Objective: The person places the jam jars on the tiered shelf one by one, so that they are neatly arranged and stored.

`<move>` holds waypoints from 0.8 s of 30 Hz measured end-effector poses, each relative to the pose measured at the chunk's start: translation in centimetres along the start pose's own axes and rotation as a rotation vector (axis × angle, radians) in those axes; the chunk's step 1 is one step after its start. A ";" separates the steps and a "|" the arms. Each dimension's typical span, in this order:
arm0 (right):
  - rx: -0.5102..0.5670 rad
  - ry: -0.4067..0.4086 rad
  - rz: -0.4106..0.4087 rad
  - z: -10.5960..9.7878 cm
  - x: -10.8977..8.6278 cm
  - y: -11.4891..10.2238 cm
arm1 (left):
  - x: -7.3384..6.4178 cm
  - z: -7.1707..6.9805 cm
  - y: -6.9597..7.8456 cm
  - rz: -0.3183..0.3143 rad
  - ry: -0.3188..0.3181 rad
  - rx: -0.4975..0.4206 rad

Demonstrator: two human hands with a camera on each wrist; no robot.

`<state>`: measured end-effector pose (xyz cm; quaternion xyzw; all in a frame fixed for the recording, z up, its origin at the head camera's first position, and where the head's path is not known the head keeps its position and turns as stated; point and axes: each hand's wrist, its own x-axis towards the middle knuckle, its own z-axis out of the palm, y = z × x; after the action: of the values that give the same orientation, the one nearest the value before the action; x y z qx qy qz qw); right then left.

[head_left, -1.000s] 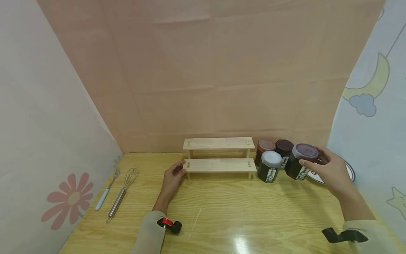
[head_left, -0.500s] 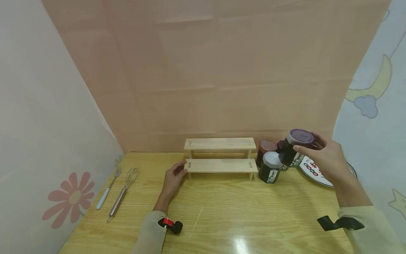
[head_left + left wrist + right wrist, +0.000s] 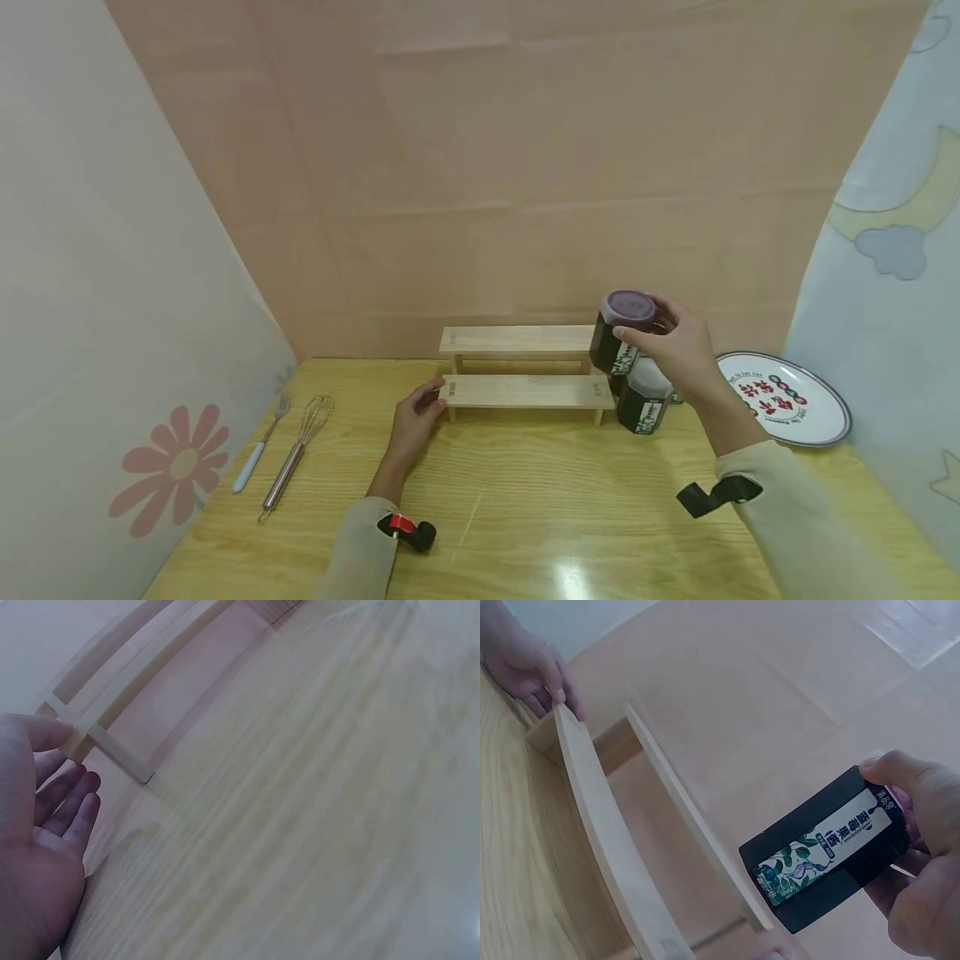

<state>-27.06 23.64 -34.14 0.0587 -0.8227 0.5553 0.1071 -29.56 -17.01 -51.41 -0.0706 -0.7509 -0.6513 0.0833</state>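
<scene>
My right hand [image 3: 681, 354] grips a dark jar of jam with a purple lid [image 3: 606, 343] near its top. The jar is lifted off the table, in front of the right end of the upper tier. In the right wrist view the jar's label [image 3: 825, 847] shows berries and leaves, and the jar hangs close to the shelf. My left hand [image 3: 411, 421] pinches the left end of the lower board of a two-tier wooden shelf [image 3: 528, 390]; the left wrist view shows the thumb against the board's corner.
A white-lidded dark jar [image 3: 643, 404] stands at the shelf's right end; other jars behind it are mostly hidden. An oval plate with red lettering [image 3: 821, 417] lies farther right. On the left lie a fork [image 3: 258, 450] and a whisk [image 3: 288, 467].
My right hand has raised the purple-lidded jar and carried it left, over the other jars to the shelf's right end. More of the plate shows. My left hand stays on the shelf.
</scene>
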 end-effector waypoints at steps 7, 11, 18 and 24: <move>0.056 -0.046 0.020 4.4 1.6 -0.6 | -0.2 -0.3 -0.2 -0.012 0.004 0.009; 0.076 -0.034 0.022 6.8 2.7 -0.9 | -0.4 -0.5 0.0 -0.012 0.008 0.010; 0.103 -0.024 0.030 9.9 4.2 -2.3 | -0.6 -0.5 0.2 -0.017 -0.004 -0.005; 0.105 -0.014 0.037 12.2 5.2 -3.5 | -0.6 -0.4 0.1 0.003 0.002 0.003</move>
<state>-32.75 11.14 -34.17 0.0529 -0.7940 0.5991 0.0881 -28.97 -17.34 -51.38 -0.0708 -0.7517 -0.6501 0.0852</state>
